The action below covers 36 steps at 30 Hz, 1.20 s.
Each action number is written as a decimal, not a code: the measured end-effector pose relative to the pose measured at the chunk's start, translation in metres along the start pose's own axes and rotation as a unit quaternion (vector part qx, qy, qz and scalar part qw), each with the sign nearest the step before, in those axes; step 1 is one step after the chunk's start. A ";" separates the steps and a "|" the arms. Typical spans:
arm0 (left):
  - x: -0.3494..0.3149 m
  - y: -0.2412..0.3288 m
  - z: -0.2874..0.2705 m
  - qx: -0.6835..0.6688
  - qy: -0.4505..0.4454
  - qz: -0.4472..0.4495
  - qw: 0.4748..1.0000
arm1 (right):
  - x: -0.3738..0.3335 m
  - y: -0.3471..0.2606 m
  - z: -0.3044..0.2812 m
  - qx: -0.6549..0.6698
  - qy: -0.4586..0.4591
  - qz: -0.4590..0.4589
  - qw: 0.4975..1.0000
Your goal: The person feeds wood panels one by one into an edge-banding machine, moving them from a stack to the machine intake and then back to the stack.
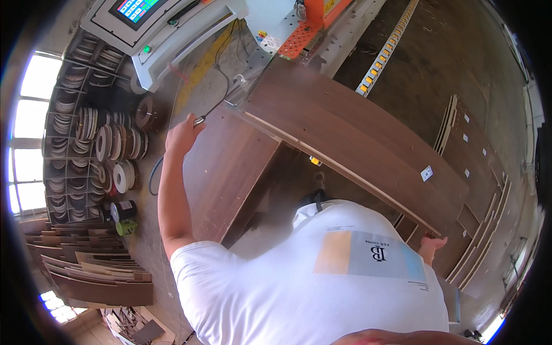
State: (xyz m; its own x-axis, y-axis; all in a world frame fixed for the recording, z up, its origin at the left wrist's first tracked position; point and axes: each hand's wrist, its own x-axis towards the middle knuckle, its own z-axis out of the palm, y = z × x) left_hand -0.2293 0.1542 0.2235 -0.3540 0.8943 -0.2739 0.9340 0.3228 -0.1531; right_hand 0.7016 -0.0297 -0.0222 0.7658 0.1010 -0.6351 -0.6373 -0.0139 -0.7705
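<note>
My left hand [183, 135] is closed around a slim metal air blow gun [199, 121], whose thin dark nozzle reaches toward the machine's feed edge. A long dark-brown wood-grain board [351, 126] lies slanted in front of me, its far end at the machine and a small white label [426, 173] on its face. At the board's near right corner, my right hand [430, 248] grips the end; some of its fingers are hidden. Beneath my left forearm lies another brown panel [230, 155], lower than the long board.
The grey-and-orange machine [172, 46] with a lit control screen [138, 8] stands ahead. Yellow rollers [379, 57] run along a rail beyond. Stacked brown panels [477, 149] lie at right. Left are racked edging rolls [118, 141], leaning offcuts [98, 270] and a blue hose [153, 175].
</note>
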 end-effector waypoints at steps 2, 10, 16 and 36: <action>-0.013 0.001 -0.004 0.008 -0.009 -0.017 1.000 | 0.008 -0.004 -0.006 0.032 0.004 0.028 0.999; -0.086 -0.031 -0.016 0.065 -0.051 -0.058 0.995 | 0.034 -0.017 -0.028 0.099 0.012 0.017 0.995; -0.146 0.058 0.040 -0.010 -0.102 0.003 0.995 | 0.023 -0.031 -0.034 0.015 -0.093 0.000 0.996; -0.194 0.410 0.173 -0.591 -0.175 -0.059 0.785 | 0.066 -0.041 -0.076 -0.057 -0.249 0.061 0.965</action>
State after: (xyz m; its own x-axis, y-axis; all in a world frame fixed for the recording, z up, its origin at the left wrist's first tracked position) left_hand 0.2142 0.0598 0.0492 -0.2409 0.7632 -0.5996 0.2123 0.6443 0.7347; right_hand 0.7848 -0.0979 -0.0360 0.5309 0.5565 -0.6391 -0.6850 -0.1622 -0.7103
